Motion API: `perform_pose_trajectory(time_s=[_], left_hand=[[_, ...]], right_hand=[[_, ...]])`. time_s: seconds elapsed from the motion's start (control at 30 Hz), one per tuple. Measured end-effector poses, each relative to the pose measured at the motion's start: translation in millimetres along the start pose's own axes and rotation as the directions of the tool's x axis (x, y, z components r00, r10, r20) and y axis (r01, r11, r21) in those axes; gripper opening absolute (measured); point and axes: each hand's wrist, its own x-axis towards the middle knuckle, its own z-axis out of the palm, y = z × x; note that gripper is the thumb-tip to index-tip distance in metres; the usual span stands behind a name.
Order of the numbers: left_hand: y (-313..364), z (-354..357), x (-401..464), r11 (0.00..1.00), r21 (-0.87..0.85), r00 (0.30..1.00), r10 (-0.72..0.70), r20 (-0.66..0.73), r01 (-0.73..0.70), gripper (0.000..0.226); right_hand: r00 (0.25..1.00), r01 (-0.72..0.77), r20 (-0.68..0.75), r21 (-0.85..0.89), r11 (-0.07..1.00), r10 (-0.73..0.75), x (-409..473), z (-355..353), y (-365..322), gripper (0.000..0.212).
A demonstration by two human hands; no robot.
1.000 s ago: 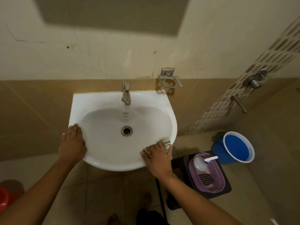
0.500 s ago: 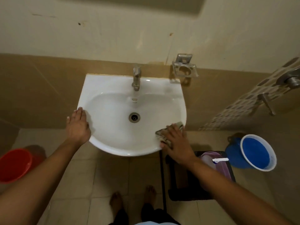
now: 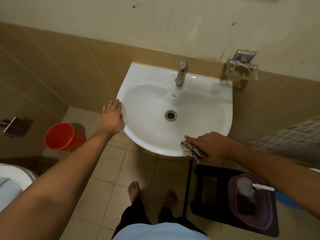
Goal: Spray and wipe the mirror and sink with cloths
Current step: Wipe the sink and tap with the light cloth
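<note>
Head view shows us at the sink [image 3: 223,104], wiping its front rim. Our right hand [image 3: 210,146] presses down on a crumpled, striped cloth [image 3: 191,150], fingers flattened over it, holding it against the rim's front right curve. Our left hand [image 3: 112,118] lies open and flat on the opposite rim, grasping nothing, steadying us. Between the hands the basin looks glossy, smooth white ceramic, oval, with a round metal drain [image 3: 170,115] and a metal tap [image 3: 181,73] beyond. We judge the sink wipe partly done: the bowl gleams, yet we cannot tell which areas are finished. The mirror is out of view, so its state is unknown. No spray bottle shows near either hand
</note>
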Motion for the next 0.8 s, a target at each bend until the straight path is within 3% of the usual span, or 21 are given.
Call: perform_pose_trajectory(time_s=[0.07, 0.13, 0.27, 0.4, 0.53, 0.63, 0.8], left_hand=[[-1.3, -0.7, 1.0, 1.0, -0.013, 1.0, 0.012, -0.017, -0.012, 0.058], [-5.4, -3.4, 3.4, 0.999, -0.023, 0.998, 0.038, -0.047, -0.039, 0.059], [-20.4, -9.4, 13.9, 0.988, -0.044, 0.98, 0.142, -0.14, -0.149, 0.049], [-32.5, -12.2, 29.9, 0.971, -0.119, 0.972, 0.188, -0.143, -0.205, 0.037], [-41.9, -18.9, 47.4, 0.953, -0.123, 0.955, 0.258, -0.144, -0.276, 0.036], [-49.0, -22.6, 60.2, 0.936, -0.124, 0.94, 0.314, -0.133, -0.331, 0.037], [-62.9, -24.9, 86.8, 0.911, -0.209, 0.935, 0.337, -0.114, -0.354, 0.032]], right_hand=[[0.993, 0.054, -0.097, -0.067, 0.996, -0.061, 14.0, 2.5, -4.4, 0.103], [0.979, 0.052, -0.194, -0.021, 0.998, -0.055, 17.4, 10.0, -12.1, 0.096], [0.935, -0.068, -0.342, 0.081, 0.994, 0.091, 20.6, 24.1, -34.8, 0.087], [0.892, -0.153, -0.405, 0.145, 0.977, 0.2, 56.7, 14.8, -84.9, 0.081], [0.851, -0.281, -0.337, 0.357, 0.891, 0.404, 134.0, -11.8, -144.9, 0.082], [0.784, -0.325, -0.284, 0.57, 0.754, 0.552, 193.3, -47.9, -168.0, 0.081], [0.645, -0.438, -0.205, 0.691, 0.575, 0.737, 278.3, -83.5, -171.7, 0.076]])
